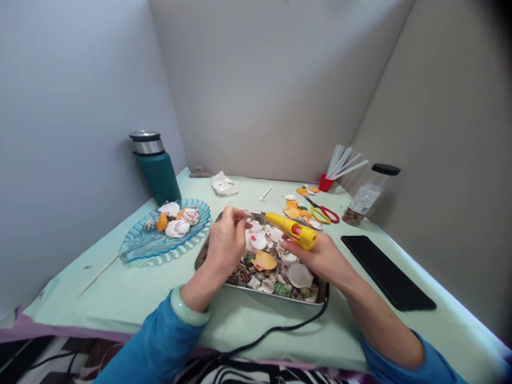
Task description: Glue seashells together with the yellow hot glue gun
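My right hand (320, 256) grips a yellow glue gun (291, 229) with its nozzle pointing left toward my left hand. Its black cord (280, 328) trails off the table's front edge. My left hand (226, 242) is closed in a pinch on a small shell (245, 216) held just above a metal tray (208, 250). The tray is full of mixed seashells, among them an orange shell (264, 261) and a white one (299, 274). Both hands hover over the tray.
A blue glass dish (150, 248) with several shells lies to the left, a teal flask (157, 168) behind it. Red and yellow scissors (325, 213), loose orange shells, a red cup of glue sticks (326, 182), a jar (368, 194) and a black phone (386, 273) lie to the right.
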Demonstrator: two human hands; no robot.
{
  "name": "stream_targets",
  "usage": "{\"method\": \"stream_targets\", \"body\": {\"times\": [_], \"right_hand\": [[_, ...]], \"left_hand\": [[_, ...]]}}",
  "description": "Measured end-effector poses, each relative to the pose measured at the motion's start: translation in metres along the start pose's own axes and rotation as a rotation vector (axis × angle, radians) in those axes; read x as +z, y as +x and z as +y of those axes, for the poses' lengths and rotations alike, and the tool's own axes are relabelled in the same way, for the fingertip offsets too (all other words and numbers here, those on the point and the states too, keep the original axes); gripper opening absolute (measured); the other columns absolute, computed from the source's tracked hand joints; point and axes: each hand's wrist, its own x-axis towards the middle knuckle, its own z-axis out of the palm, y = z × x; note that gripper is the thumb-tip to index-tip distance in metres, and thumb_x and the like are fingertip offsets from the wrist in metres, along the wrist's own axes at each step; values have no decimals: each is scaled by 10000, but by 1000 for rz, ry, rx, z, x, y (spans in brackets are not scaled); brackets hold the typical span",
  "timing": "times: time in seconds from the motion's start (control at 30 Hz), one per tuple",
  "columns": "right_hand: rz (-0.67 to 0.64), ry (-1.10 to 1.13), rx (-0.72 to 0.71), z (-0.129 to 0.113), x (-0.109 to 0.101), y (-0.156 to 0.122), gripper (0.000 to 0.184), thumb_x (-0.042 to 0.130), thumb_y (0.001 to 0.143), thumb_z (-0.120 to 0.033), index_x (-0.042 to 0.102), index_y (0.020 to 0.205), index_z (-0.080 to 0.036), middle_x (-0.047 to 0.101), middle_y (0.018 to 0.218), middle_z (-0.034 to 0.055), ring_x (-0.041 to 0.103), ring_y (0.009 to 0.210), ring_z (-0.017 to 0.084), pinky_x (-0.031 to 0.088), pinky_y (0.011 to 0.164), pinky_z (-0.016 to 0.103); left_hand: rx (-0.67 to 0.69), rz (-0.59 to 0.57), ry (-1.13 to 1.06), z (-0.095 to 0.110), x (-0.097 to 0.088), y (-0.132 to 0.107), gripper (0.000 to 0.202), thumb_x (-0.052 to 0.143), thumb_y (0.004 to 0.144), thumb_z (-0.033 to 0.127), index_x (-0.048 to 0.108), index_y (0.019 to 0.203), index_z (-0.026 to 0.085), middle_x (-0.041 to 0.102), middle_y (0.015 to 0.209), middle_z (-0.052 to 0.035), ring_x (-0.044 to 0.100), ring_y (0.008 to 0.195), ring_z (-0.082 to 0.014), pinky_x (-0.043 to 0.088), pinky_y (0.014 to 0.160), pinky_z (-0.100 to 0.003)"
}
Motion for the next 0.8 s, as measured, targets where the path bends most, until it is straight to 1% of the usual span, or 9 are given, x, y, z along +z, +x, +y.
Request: {"method": "stream_targets", "body": {"times": [0.07,0.17,0.23,0.33,0.43,0.53,0.57,0.63,0.8], "right_hand": [[-29,-224,0,-2,-1,0,394,523,795,-530,598,1005,-204,650,787,41,582,695,199,395,586,278],[-127,-512,-45,-4,3,-1,331,528,819,-421,561,1071,-209,657,837,59,596,760,219,374,618,279],[-173,-624,-77,-5,6,-2,283,524,829,-365,565,1056,-200,653,901,83,596,820,231,376,656,291],[-211,-704,-125,-9,4,-2,310,545,815,-433,595,1001,-190,641,914,101,584,839,249,382,685,319],[-123,-656,-215,-18,-6,1,360,569,787,-495,608,1003,-210,627,888,80,568,827,237,387,690,320],[150,-478,-269,-31,-10,5,272,537,838,-416,593,1005,-210,615,864,49,561,785,182,391,681,287],[196,-413,-320,-34,-8,7,229,533,849,-381,592,977,-201,611,853,41,557,770,164,392,692,279],[233,-337,-400,-37,0,10,146,532,854,-313,585,912,-189,605,847,33,549,763,148,388,698,269],[273,-291,-390,-31,18,11,77,504,864,-234,554,832,-186,587,793,18,521,721,140,376,675,264]], "left_hand": [[-18,-8,-48,0,0,1,54,468,836,231,455,880,203,658,824,-32,676,744,-176,491,642,-263],[-52,-37,-130,1,0,2,75,485,830,250,444,871,202,642,778,-10,678,700,-165,490,610,-244],[-60,-63,-164,2,0,1,88,495,824,259,443,862,200,633,760,-1,677,682,-162,487,593,-235],[-61,-118,-203,4,0,0,95,503,820,261,443,854,195,627,736,5,674,667,-157,485,587,-230],[-52,-172,-242,7,-1,-2,95,500,827,260,443,862,192,622,728,8,673,676,-153,493,605,-234],[-36,-234,-283,10,1,-4,91,495,838,264,457,875,189,636,799,-8,673,716,-152,504,627,-239],[-32,-251,-299,11,1,-5,91,493,842,266,463,880,188,643,830,-16,673,735,-153,507,633,-241],[-23,-271,-328,12,3,-7,93,490,847,269,469,888,188,651,868,-25,671,767,-156,513,647,-245],[-1,-278,-295,12,5,-10,83,487,850,264,468,897,197,660,882,-30,668,768,-155,518,641,-246]]}}
